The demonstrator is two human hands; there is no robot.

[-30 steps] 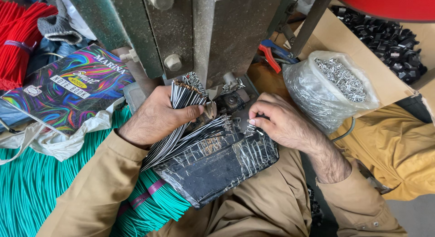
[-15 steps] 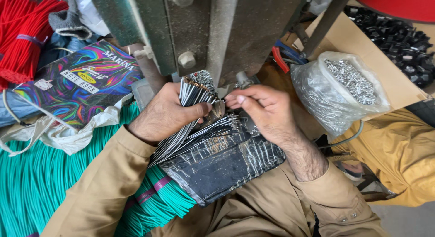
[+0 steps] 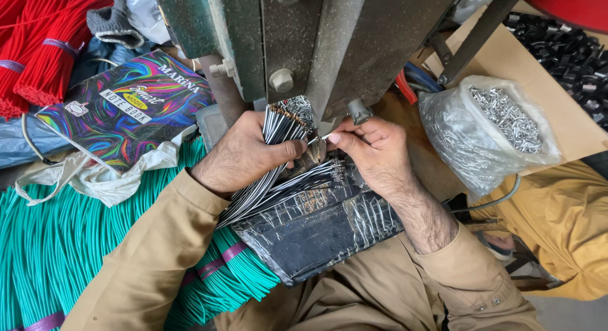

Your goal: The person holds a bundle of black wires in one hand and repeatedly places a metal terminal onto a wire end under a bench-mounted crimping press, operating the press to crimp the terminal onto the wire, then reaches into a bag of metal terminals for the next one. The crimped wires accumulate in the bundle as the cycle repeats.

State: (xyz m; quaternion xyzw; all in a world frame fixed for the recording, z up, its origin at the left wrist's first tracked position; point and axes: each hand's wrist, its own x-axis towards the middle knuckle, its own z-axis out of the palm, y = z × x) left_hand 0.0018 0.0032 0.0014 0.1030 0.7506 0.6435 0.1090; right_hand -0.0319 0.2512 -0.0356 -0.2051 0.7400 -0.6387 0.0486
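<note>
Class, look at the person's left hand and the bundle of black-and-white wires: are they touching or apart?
Touching. The head view shows the left hand wrapped around the bundle of black-and-white wires, fingers and thumb closed on it with no gap.

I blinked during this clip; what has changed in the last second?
The right hand moved up from the black wrapped pad to the machine, pinching something small and pale. The left hand kept gripping the black-and-white wire bundle. The bag of metal bits stayed put.
</note>
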